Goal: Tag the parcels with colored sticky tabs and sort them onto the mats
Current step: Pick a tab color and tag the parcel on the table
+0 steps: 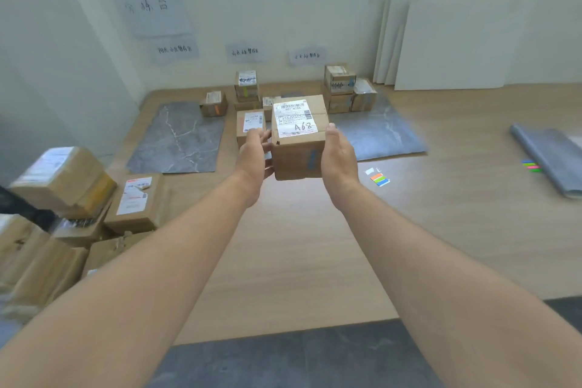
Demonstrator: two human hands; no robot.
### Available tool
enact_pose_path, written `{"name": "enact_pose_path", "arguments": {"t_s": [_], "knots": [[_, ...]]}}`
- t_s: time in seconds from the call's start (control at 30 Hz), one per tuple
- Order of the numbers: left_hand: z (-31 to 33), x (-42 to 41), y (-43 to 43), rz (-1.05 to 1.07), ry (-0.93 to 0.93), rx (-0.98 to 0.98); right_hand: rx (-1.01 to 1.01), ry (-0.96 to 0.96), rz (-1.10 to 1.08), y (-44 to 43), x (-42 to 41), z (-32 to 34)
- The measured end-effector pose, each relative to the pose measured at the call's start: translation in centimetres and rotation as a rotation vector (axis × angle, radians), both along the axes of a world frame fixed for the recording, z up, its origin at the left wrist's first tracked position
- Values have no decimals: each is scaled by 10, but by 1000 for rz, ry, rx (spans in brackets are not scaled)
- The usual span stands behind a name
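I hold a cardboard parcel (296, 148) up in front of me between both hands. Its white label reads "A68" and a blue tab is stuck on its near side. My left hand (254, 154) grips its left side and my right hand (338, 154) clasps its right side. Beyond it lie three grey mats: the left mat (176, 142) carries one parcel with an orange tab (213, 104), the middle mat is mostly hidden behind a stack of parcels (248, 94), and the right mat (381, 132) carries several parcels (345, 91). A strip of colored sticky tabs (379, 179) lies on the table.
A heap of parcels (75, 198) sits at the table's left edge. A rolled grey mat (551, 157) and a second pack of tabs (532, 166) lie at the far right. White boards (441, 41) lean on the wall. Paper signs hang above the mats.
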State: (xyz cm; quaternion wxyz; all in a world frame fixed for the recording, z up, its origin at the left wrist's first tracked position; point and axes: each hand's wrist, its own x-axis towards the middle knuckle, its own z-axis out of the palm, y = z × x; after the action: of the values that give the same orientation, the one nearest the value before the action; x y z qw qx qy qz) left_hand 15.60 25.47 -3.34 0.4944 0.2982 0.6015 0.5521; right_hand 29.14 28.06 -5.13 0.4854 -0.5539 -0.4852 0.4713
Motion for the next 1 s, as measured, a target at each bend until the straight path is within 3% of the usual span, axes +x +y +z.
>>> {"name": "enact_pose_path", "arguments": {"t_s": [0.2,0.4,0.67,1.0], "knots": [[70,5,0,-23,-10,101,99,8,4,-3,9,64],[90,20,16,-61,51,111,138,25,-12,8,27,84],[77,68,75,-64,44,72,118,17,1,69,77,70],[16,166,227,44,60,-69,2,-51,165,242,168,5]]}}
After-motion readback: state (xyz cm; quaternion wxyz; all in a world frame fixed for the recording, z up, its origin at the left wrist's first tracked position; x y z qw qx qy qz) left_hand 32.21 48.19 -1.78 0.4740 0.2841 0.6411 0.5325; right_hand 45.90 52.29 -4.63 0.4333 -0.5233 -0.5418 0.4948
